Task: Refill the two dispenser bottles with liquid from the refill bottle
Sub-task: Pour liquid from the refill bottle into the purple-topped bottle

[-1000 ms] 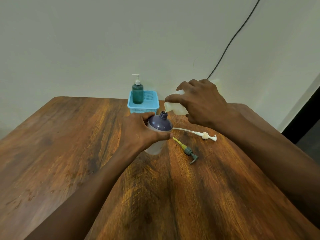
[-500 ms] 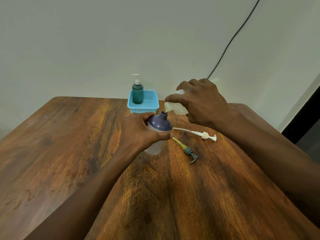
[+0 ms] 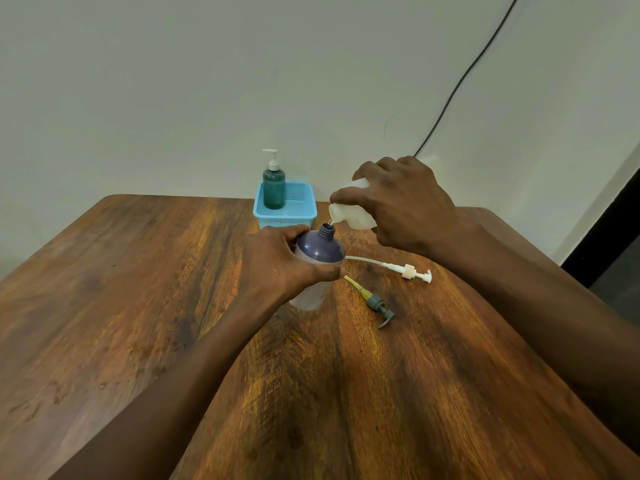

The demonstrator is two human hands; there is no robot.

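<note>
My left hand point(image 3: 280, 265) grips a purple-topped dispenser bottle point(image 3: 320, 249) that stands upright on the wooden table point(image 3: 138, 306) with its neck uncapped. My right hand point(image 3: 401, 206) holds a white refill bottle point(image 3: 349, 216) tilted down, its spout just above the purple bottle's neck, with a thin stream of clear liquid between them. A green dispenser bottle point(image 3: 273, 187) with a white pump stands in a blue basket point(image 3: 285, 211) at the back. Two loose pumps lie to the right: a white pump point(image 3: 408, 271) and a grey pump point(image 3: 377, 304) with a yellow tube.
A black cable point(image 3: 460, 81) runs down the wall behind my right hand. The table's back edge meets the wall just behind the basket. A dark doorway point(image 3: 616, 244) shows at the far right.
</note>
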